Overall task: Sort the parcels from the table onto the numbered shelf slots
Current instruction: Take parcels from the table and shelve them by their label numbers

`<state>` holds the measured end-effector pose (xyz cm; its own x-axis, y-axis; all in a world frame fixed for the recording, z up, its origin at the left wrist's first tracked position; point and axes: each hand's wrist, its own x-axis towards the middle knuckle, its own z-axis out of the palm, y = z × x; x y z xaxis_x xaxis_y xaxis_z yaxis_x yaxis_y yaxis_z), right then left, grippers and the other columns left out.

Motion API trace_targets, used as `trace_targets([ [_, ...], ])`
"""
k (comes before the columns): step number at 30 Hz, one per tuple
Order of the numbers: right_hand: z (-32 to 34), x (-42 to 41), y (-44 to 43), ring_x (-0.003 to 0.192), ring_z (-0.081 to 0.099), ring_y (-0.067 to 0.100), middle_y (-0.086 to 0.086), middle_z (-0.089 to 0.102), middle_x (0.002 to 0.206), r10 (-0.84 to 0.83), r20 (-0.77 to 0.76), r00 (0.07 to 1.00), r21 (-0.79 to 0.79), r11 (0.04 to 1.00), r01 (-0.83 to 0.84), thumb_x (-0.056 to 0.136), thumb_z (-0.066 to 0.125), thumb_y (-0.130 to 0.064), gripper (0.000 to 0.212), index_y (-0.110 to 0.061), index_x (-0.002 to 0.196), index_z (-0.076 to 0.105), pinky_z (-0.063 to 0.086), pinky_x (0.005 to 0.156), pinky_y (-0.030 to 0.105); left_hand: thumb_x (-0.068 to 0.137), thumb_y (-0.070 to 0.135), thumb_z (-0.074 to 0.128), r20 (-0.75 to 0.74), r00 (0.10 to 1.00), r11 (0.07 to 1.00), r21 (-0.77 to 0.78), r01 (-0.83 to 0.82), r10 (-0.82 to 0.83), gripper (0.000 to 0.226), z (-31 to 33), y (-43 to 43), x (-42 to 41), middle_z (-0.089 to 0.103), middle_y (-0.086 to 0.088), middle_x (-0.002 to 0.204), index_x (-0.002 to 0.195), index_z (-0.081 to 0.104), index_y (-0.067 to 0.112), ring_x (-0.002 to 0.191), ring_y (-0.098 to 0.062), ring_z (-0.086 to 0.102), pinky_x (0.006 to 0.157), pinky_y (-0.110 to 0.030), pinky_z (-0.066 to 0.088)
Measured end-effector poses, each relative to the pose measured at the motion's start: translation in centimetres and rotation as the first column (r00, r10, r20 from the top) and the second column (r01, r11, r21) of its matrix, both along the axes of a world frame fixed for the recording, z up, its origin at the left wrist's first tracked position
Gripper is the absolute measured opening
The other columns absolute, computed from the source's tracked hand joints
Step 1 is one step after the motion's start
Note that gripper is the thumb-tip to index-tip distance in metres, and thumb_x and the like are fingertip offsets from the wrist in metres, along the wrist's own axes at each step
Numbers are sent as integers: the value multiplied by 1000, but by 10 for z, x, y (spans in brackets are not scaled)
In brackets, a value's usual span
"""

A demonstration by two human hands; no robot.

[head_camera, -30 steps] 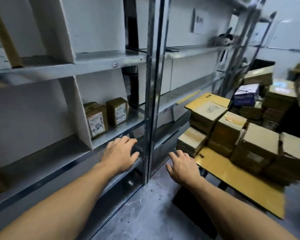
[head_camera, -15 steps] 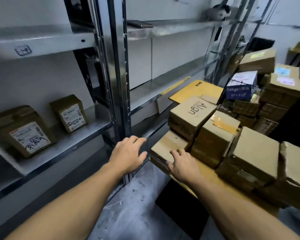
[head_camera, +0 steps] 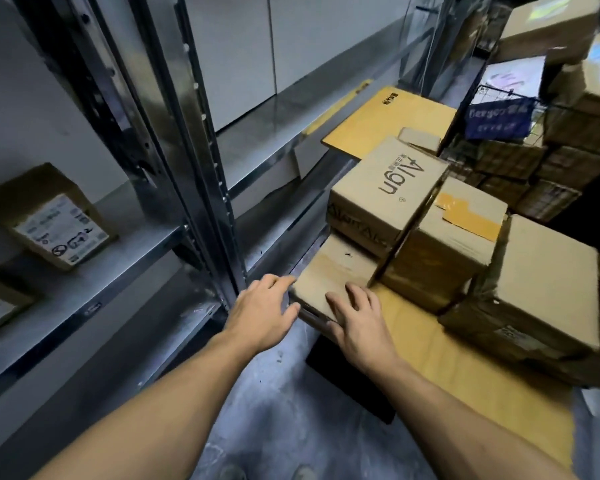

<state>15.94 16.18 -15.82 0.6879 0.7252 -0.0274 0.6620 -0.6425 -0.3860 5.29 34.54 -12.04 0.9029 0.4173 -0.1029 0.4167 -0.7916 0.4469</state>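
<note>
Two-handed reach, left hand (head_camera: 262, 308) spread against flat parcel (head_camera: 329, 271), right hand (head_camera: 359, 322) flat on top, palms down

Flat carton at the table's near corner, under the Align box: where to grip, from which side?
Grip the flat carton by its left and near edges, from the left and the front; both are free at the table corner. The Align box seems to rest on its far part and a taller box flanks its right, so probably slide it out before lifting.
</note>
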Motion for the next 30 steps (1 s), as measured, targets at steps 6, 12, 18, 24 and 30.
trace_targets([
  [6, -3, -15, -16, 134, 37, 37, 14, 45, 147, -23, -32, 999, 145, 989, 28, 91, 69, -37, 41, -23, 128, 64, 38, 111, 46, 92, 48, 48, -18, 999, 995, -90, 41, -43, 50, -16, -9, 19, 45, 7, 135, 139, 39, 36, 122, -20, 44, 103, -38, 37],
  [12, 0, -11, -11, 141, 33, 26, 11, 34, 152, -308, -470, 827, 190, 880, 436, 95, 65, -37, 52, -30, 144, 49, 28, 113, 28, 94, 42, 50, -29, 1000, 980, -198, -12, 6, 51, -29, -17, 22, 42, 4, 142, 142, 36, 34, 128, -21, 42, 107, -38, 35],
  [18, 8, -13, -5, 122, 52, 16, 0, 56, 138, -295, -618, 728, 204, 834, 512, 94, 64, -38, 56, -33, 146, 43, 38, 96, 21, 90, 42, 59, 58, 990, 955, -277, -106, 127, 49, -25, -25, 10, 43, 15, 133, 136, 45, 38, 112, -8, 47, 70, -8, 38],
  [24, 20, -24, -1, 118, 53, 16, -3, 57, 134, -216, -668, 712, 318, 782, 536, 93, 66, -32, 48, -36, 137, 46, 42, 96, 26, 89, 35, 62, 212, 954, 933, -335, -132, 211, 46, -9, -37, -19, 45, 19, 123, 134, 50, 35, 111, 0, 47, 87, -9, 33],
  [30, 46, -29, 14, 120, 54, 12, -11, 55, 132, -75, -656, 751, 456, 754, 474, 94, 67, -27, 48, -38, 135, 45, 43, 98, 27, 88, 30, 61, 372, 857, 887, -421, -187, 358, 48, 25, -29, -38, 54, 19, 117, 133, 50, 39, 108, 6, 50, 89, -12, 36],
])
